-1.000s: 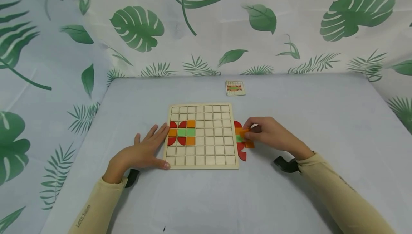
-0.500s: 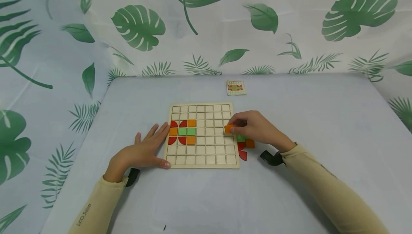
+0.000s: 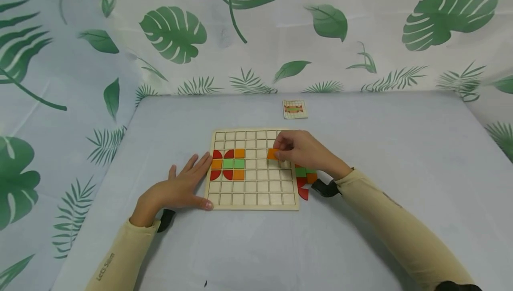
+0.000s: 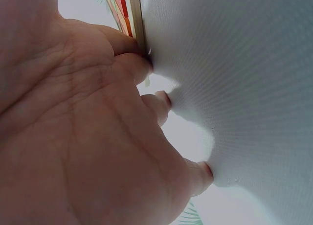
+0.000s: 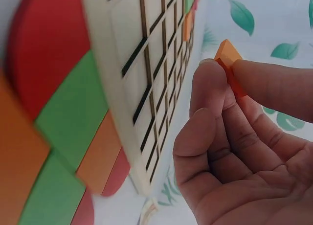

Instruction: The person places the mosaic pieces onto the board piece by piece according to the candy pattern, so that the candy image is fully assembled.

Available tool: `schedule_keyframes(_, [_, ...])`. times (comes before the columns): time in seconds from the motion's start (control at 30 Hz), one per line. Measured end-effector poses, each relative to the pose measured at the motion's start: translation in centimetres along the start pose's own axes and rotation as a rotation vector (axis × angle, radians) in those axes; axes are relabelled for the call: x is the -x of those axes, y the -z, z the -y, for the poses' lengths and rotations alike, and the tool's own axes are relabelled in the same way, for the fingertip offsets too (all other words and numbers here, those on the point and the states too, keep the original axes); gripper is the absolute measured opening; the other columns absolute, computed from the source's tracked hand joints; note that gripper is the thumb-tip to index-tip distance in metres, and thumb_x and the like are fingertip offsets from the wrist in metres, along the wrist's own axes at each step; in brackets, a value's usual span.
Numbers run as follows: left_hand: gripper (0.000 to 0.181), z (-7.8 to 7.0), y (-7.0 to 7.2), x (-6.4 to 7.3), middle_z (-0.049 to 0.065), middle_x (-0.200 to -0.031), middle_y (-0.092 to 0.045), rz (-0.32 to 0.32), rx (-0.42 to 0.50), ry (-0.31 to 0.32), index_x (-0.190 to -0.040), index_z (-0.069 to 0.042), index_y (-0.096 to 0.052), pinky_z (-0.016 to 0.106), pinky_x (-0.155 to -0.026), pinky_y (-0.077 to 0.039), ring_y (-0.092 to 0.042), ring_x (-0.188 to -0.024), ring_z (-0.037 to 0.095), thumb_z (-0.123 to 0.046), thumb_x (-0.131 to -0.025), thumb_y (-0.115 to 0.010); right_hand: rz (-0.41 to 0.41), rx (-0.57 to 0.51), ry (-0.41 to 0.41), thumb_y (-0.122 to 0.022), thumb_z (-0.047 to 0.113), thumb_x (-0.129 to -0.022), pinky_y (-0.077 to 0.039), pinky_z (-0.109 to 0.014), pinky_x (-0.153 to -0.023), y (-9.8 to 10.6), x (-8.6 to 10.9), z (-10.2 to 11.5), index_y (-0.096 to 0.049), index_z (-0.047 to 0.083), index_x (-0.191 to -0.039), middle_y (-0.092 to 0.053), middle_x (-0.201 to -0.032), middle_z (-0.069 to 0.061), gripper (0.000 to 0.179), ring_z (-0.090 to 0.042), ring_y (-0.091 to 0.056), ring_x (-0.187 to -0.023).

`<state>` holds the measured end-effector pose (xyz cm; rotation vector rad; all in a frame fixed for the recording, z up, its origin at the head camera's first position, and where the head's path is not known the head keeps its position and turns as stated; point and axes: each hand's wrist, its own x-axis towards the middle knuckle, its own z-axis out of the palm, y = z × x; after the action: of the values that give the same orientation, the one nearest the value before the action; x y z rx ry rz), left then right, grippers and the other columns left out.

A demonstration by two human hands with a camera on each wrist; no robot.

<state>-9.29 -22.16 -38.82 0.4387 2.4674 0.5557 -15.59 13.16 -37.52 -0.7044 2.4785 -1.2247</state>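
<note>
A square wooden grid board [image 3: 256, 193] lies on the table, with red quarter-round, orange square and green square tiles filling part of its left columns. My left hand [image 3: 176, 190] rests spread at the board's left edge, its thumb on the near left corner; the left wrist view shows fingertips [image 4: 157, 106] touching the table. Over the right part of the grid, my right hand [image 3: 298, 149] pinches an orange square tile [image 3: 273, 154] between thumb and fingers. That orange tile shows tilted in the right wrist view, gripped at the fingertips.
Beside the board's right edge lie loose tiles: green [image 3: 300, 172], orange [image 3: 311, 178] and red [image 3: 303, 193], partly under my right wrist. Behind the board sits a small pattern card [image 3: 295, 109]. A leaf-printed cloth [image 3: 256, 33] stands at the table's back.
My right hand has picked up the orange tile from the loose tiles and carried it left and away over the grid. The left hand has stayed at the board's edge.
</note>
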Motion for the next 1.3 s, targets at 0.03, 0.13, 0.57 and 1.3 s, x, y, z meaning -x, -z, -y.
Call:
schedule_keyframes(0.03, [0.128,0.0,0.0,0.0,0.014,-0.180,0.001,-0.001,0.001,0.000,-0.172,-0.005,-0.005,0.080,-0.117,0.007,0.008,-0.163,0.042,-0.047,-0.085,-0.090,0.001,-0.004,0.007,-0.073,0.004,-0.098,-0.051,-0.038,-0.079,-0.1,-0.2,0.1,-0.069,0.003,-0.102,-0.070,-0.089,-0.004,0.005,-0.023,-0.064,-0.084])
schedule_keyframes(0.13, [0.128,0.0,-0.1,-0.1,0.013,-0.180,0.002,-0.002,0.000,0.000,-0.172,-0.006,-0.005,0.080,-0.116,0.006,0.008,-0.163,0.042,-0.047,-0.085,-0.090,0.003,-0.019,0.027,-0.073,0.004,-0.098,-0.052,-0.040,-0.081,-0.5,-0.8,0.2,-0.069,0.003,-0.102,-0.070,-0.092,-0.005,0.006,-0.023,-0.063,-0.086])
schedule_keyframes(0.57, [0.129,0.1,-0.3,-0.1,0.012,-0.180,0.001,-0.008,-0.022,-0.006,-0.173,-0.008,-0.005,0.081,-0.115,0.006,0.007,-0.163,0.041,-0.049,-0.085,-0.090,0.032,-0.047,0.042,-0.070,0.005,-0.100,-0.051,-0.037,-0.076,-1.9,-3.1,0.5,-0.068,0.003,-0.105,-0.072,-0.092,-0.004,0.006,-0.022,-0.065,-0.082])
schedule_keyframes(1.3, [0.128,0.0,0.0,-0.1,0.013,-0.180,0.002,-0.005,-0.014,0.001,-0.173,-0.007,-0.005,0.081,-0.116,0.006,0.008,-0.163,0.041,-0.048,-0.085,-0.090,0.051,0.071,-0.007,-0.073,0.007,-0.099,-0.049,-0.034,-0.075,-3.3,-5.7,0.9,-0.070,0.005,-0.097,-0.070,-0.089,-0.005,0.005,-0.020,-0.059,-0.080])
